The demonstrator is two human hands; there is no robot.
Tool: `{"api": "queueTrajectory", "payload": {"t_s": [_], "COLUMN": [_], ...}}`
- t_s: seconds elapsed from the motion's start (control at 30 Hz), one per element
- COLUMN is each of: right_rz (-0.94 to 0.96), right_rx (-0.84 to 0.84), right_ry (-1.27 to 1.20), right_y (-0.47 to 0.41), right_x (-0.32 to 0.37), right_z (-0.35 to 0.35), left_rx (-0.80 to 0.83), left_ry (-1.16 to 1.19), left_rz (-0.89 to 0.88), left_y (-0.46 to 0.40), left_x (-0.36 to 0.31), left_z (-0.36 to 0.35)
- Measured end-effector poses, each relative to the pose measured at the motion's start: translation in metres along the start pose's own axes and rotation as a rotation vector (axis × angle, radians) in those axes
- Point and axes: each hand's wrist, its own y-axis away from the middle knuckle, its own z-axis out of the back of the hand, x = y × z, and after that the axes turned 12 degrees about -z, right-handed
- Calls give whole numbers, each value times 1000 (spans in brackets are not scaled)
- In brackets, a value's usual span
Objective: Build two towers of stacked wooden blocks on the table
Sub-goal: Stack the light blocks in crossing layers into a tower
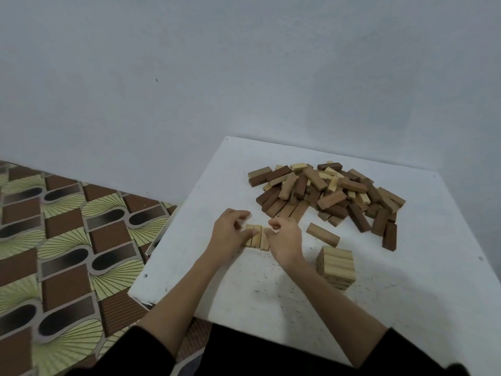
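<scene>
Blocks (328, 191) are lying in a loose pile of dark and pale pieces on the far right part of the white worktop (406, 308), well apart from the near edge, so they are leaving free room for building. One short tower (336, 267) of pale blocks is already standing on the near right, several layers high, with one loose block (322, 234) lying just beyond it. Left of the tower, a row (256, 237) of three pale blocks is lying flat, side by side; I judge it is the first layer of the second tower. The left hand (230, 234) is resting against the left side of this row, with fingers partly curled and the thumb pressing the blocks. The right hand (284, 237) is touching the right side, its fingers curled at the last block. Both hands seem to be squeezing the row together, so that the layer becomes tight and square before more blocks are going on top.
</scene>
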Motion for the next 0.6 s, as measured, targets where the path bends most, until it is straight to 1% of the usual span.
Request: {"api": "queueTrajectory", "payload": {"t_s": [0.03,0.1,0.17,0.23,0.37,0.47,0.6], "right_rz": [10,28,38,65,135,175,215], "right_rx": [5,66,158,200,240,233,239], "right_ry": [2,-10,-34,-21,7,-14,-16], "right_y": [1,2,5,6,9,11,12], "right_x": [-1,-2,-3,-7,-16,-19,-18], "right_z": [1,2,3,3,2,3,3], "left_rx": [22,149,298,359,323,276,266], "left_ry": [44,75,32,7,38,66,85], "left_rz": [1,-9,-49,-85,-118,-137,-138], "left_y": [1,5,7,8,11,13,14], "left_x": [0,0,1,3,6,11,14], "left_z": [2,7,11,14,12,8,7]}}
